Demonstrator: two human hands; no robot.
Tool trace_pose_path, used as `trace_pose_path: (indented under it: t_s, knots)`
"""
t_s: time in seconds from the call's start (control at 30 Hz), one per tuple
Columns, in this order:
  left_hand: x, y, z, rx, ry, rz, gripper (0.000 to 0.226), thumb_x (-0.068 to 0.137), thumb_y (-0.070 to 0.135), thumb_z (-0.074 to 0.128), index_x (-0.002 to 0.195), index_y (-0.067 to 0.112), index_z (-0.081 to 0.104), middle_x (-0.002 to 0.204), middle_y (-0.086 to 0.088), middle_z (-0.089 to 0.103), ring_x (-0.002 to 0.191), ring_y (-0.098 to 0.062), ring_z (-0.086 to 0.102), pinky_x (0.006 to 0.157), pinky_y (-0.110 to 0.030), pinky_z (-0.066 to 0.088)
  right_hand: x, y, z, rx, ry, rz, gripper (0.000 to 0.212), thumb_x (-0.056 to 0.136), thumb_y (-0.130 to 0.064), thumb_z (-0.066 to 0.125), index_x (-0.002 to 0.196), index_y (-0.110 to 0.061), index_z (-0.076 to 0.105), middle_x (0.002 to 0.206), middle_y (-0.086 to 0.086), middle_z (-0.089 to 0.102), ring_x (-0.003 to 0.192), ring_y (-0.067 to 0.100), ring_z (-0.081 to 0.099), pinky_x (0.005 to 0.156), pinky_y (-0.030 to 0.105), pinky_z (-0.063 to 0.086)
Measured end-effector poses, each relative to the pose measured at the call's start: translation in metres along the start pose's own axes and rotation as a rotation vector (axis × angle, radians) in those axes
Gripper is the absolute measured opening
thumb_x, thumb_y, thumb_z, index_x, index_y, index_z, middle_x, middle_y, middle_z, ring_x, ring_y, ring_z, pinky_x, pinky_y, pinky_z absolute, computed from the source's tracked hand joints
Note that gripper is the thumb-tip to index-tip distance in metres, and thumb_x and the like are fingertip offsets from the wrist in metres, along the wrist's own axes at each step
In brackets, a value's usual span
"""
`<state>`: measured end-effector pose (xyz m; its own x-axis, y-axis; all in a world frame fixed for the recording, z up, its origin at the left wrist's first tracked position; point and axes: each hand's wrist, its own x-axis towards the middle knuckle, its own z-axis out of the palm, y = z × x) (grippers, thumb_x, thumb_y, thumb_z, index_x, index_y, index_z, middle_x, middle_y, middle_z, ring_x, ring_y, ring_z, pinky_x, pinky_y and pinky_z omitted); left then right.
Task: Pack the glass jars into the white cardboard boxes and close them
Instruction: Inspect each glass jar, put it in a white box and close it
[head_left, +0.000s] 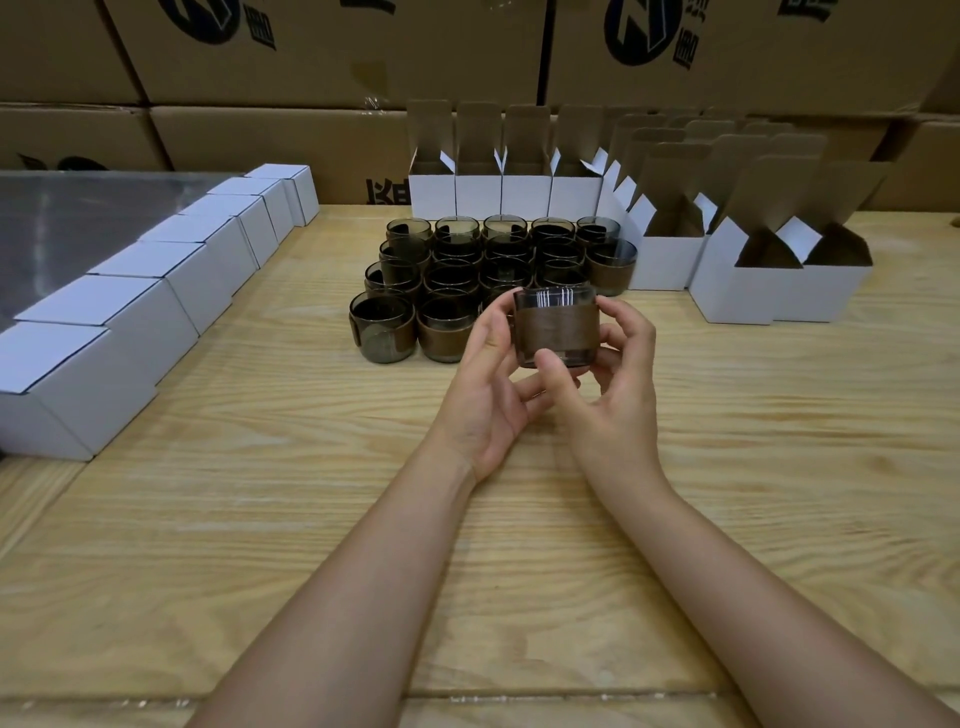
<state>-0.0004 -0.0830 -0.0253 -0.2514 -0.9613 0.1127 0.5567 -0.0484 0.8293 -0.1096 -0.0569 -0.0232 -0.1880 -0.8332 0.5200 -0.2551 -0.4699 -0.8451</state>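
A smoked-glass jar (556, 325) with a brown band around it is lifted just above the wooden table. My left hand (491, 384) grips its left side and my right hand (605, 384) grips its right side and bottom, thumb on the front. Behind it, several more banded jars (457, 275) stand in rows on the table. Open white cardboard boxes (779, 280) with raised flaps stand to the right and along the back (478, 192). Closed white boxes (156, 291) line the left side in a diagonal row.
Large brown shipping cartons (322, 57) are stacked behind the table (311, 519). A shiny grey sheet (78, 223) lies at the far left behind the closed boxes. Bare wood stretches between my forearms and the near edge.
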Motion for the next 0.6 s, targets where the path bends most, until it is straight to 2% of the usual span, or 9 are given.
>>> trace_pose_path:
  t_s: [0.07,0.13,0.2,0.27,0.37,0.5,0.6]
  knots:
    - [0.0,0.0,0.0,0.024,0.008,-0.024,0.052,0.085,0.057,0.047,0.133,0.037,0.048,0.133,-0.012,0.06,0.117,-0.04,0.057,0.098,-0.048,0.046,0.001,-0.001,0.0,0.055,0.009,0.012,0.05,0.078,-0.032,0.067,0.118,-0.043,0.039,0.115,0.004,0.056,0.101,0.018,0.061,0.09,0.038,0.052]
    - [0.0,0.0,0.0,0.036,0.007,-0.049,0.057,0.085,0.058,0.045,0.137,0.037,0.047,0.131,-0.009,0.062,0.117,-0.034,0.059,0.091,-0.04,0.052,0.002,0.0,0.0,0.12,0.018,0.028,0.044,0.081,-0.032,0.064,0.117,-0.041,0.041,0.109,-0.006,0.058,0.099,0.013,0.062,0.089,0.032,0.051]
    - [0.001,0.0,-0.002,0.036,-0.016,-0.057,0.054,0.088,0.056,0.046,0.138,0.035,0.048,0.124,-0.004,0.066,0.111,-0.029,0.064,0.085,-0.035,0.054,0.003,0.002,-0.001,0.152,0.015,0.039,0.038,0.083,-0.035,0.06,0.117,-0.039,0.042,0.105,-0.008,0.059,0.099,0.01,0.062,0.086,0.025,0.05]
    - [0.001,0.0,-0.004,0.033,-0.04,-0.052,0.046,0.091,0.048,0.05,0.135,0.035,0.05,0.119,0.0,0.068,0.102,-0.024,0.068,0.081,-0.033,0.055,0.003,0.004,0.0,0.185,0.002,0.062,0.033,0.086,-0.036,0.054,0.117,-0.035,0.043,0.105,-0.006,0.06,0.096,0.001,0.061,0.081,0.015,0.046]
    - [0.002,0.0,-0.006,0.032,-0.045,-0.027,0.049,0.087,0.038,0.057,0.135,0.032,0.049,0.116,0.001,0.069,0.097,-0.022,0.069,0.08,-0.032,0.055,0.003,0.008,0.001,0.207,-0.014,0.082,0.032,0.089,-0.031,0.047,0.12,-0.022,0.044,0.103,-0.011,0.06,0.091,-0.012,0.058,0.076,0.007,0.043]
    - [0.003,-0.001,-0.006,0.055,-0.024,0.003,0.062,0.079,0.036,0.066,0.137,0.028,0.047,0.115,-0.003,0.069,0.101,-0.027,0.067,0.09,-0.037,0.054,0.004,0.011,0.001,0.223,-0.037,0.092,0.035,0.09,-0.03,0.043,0.123,-0.017,0.045,0.102,-0.015,0.06,0.094,-0.015,0.057,0.079,0.006,0.042]
    - [0.003,-0.003,-0.007,0.056,-0.012,0.03,0.051,0.085,0.028,0.06,0.134,0.028,0.048,0.114,-0.004,0.07,0.102,-0.03,0.066,0.093,-0.041,0.052,0.004,0.01,0.0,0.215,-0.051,0.103,0.039,0.09,-0.034,0.043,0.127,-0.02,0.044,0.114,-0.012,0.058,0.102,-0.01,0.056,0.087,0.012,0.044]
